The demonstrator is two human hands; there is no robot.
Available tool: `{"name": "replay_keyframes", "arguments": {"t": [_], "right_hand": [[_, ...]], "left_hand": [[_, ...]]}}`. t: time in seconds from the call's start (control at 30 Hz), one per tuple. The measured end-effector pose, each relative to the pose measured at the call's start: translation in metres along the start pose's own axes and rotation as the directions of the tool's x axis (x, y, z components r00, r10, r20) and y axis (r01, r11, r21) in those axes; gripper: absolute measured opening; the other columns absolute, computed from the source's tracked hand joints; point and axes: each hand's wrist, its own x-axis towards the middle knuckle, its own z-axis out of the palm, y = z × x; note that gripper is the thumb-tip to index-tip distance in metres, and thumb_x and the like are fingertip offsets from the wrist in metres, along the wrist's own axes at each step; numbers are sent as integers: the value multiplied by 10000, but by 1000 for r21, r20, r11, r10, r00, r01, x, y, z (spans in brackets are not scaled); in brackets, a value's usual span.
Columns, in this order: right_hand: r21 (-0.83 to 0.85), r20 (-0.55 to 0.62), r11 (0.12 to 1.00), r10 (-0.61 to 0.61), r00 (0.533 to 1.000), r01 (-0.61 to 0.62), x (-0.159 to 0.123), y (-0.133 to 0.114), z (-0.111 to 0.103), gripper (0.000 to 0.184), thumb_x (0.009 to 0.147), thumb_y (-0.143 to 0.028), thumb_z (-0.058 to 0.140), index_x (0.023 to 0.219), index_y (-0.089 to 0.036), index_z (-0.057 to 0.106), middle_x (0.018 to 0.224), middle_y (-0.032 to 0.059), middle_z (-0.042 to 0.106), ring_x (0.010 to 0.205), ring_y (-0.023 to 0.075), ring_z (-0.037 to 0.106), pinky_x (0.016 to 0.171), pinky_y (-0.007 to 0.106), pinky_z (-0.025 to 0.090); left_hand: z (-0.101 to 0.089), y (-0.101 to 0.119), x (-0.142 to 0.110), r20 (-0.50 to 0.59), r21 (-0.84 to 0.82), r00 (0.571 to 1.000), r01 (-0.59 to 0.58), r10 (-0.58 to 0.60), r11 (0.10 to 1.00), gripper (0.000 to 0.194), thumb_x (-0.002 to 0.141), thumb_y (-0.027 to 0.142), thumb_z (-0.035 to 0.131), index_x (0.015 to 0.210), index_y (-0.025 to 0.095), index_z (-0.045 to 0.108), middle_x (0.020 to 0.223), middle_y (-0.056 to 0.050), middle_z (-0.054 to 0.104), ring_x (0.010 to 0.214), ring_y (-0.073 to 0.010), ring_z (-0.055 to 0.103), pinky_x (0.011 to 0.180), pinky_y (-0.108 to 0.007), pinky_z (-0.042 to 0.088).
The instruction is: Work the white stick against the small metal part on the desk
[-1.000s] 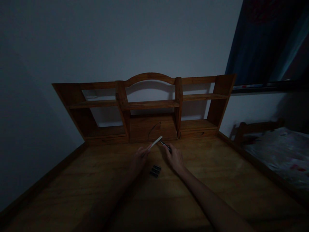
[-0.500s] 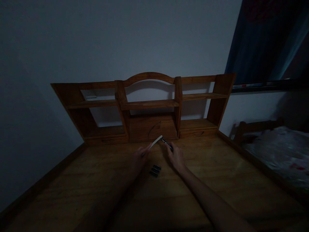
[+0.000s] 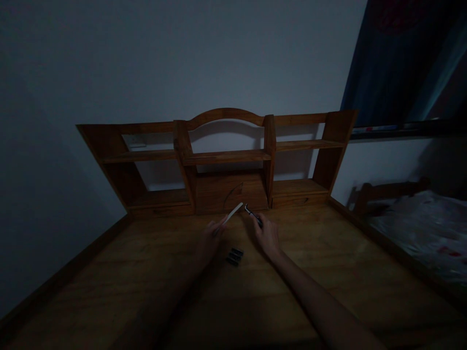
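Note:
My left hand (image 3: 210, 237) is closed round the lower end of a slim, flat, cream-white stick (image 3: 234, 211), which slants up and to the right. In my closed right hand (image 3: 267, 236) is a small tool (image 3: 252, 214) with a dark handle, a shiny neck and a pale bent tip; the dim light hides its exact kind. Its tip and the stick's upper end face each other with a narrow gap between. Three small dark oblong pieces (image 3: 234, 256) lie side by side on the wooden desk (image 3: 314, 272), between my forearms.
A wooden shelf unit (image 3: 226, 156) with an arched middle stands along the back of the desk against the wall (image 3: 219, 58). Raised edging (image 3: 379, 243) runs along the right side. Beyond it are crumpled plastic bags (image 3: 430, 228) and a dark curtain (image 3: 394, 73).
The tool's tip has come away from the end of the white stick, leaving a gap. Its head has turned and now shows a pale tip. Both hands have hardly moved.

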Motion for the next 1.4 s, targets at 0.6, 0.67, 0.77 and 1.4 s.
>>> {"name": "replay_keyframes", "arguments": {"t": [0.6, 0.67, 0.77, 1.4], "right_hand": [[-8, -6, 1000, 14, 1000, -14, -2, -2, 3, 336, 1007, -386, 411, 1007, -180, 677, 910, 84, 742, 830, 207, 695, 707, 252, 433], [-4, -1, 1000, 1, 1000, -1, -2, -2, 3, 345, 1010, -392, 404, 1002, -182, 677, 906, 82, 741, 820, 204, 694, 696, 249, 431], [-15, 13, 1000, -14, 1000, 14, -3, -1, 3, 358, 1008, -411, 404, 982, -189, 684, 900, 79, 739, 785, 204, 689, 670, 249, 426], [-88, 2, 996, -10, 1000, 10, -1, 0, -1, 273, 967, -321, 492, 1066, -194, 713, 1014, 77, 734, 885, 216, 685, 758, 268, 451]], "left_hand": [[-1, 4, -1, 91, -18, 996, -18, 19, 1000, 430, 988, 394, 408, 1380, 283, 545, 1010, -49, 655, 896, -189, 606, 842, -348, 495], [0, 5, -1, 81, -24, 997, -15, 17, 1000, 427, 988, 407, 409, 1369, 285, 557, 1014, -51, 662, 899, -193, 611, 849, -355, 496], [1, 5, -1, 64, -43, 998, -5, 7, 999, 419, 981, 405, 429, 1354, 281, 573, 1054, -57, 670, 926, -195, 616, 858, -352, 498], [3, 0, -1, 57, 56, 998, -26, 23, 998, 423, 984, 385, 410, 1361, 277, 570, 873, -38, 607, 790, -179, 584, 749, -312, 498]]}}
